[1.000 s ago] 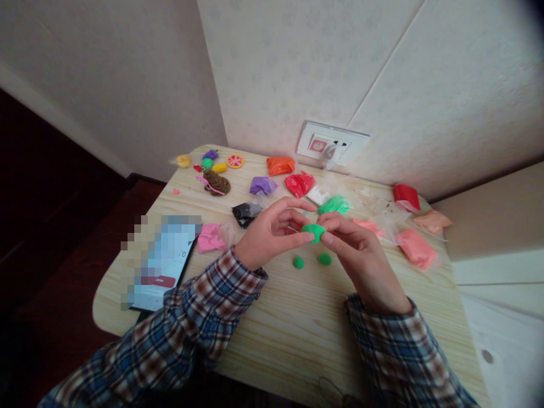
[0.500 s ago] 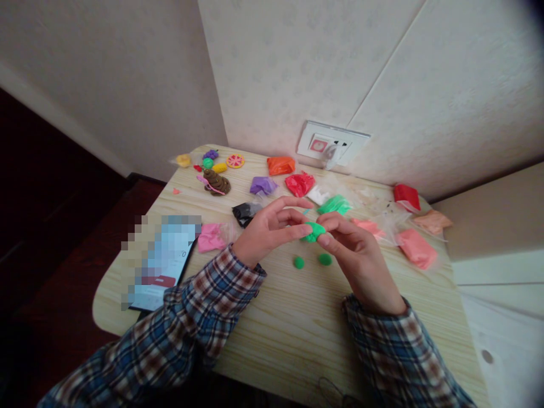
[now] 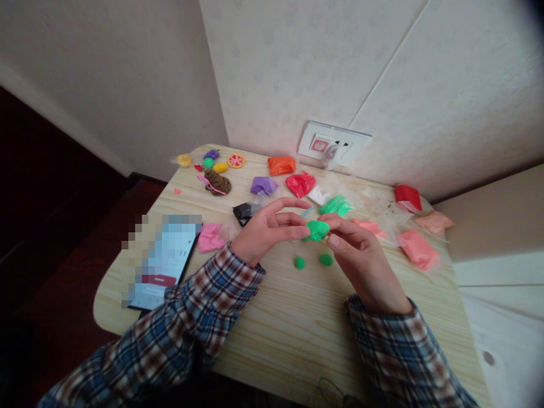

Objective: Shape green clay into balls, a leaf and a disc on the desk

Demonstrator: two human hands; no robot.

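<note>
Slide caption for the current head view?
Left hand holding a green lump, right hand beside it, two green balls nearby.

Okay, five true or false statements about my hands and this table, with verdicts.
1. The left hand and right hand are both at the green piece. True.
2. Two small green lumps lie on the table. True.
3. The phone lies right of both hands. False: the phone lies left of them.
4. The right hand holds the brown figure. False: the brown figure is on the table.
5. The orange packet lies left of the wall socket. True.
</note>
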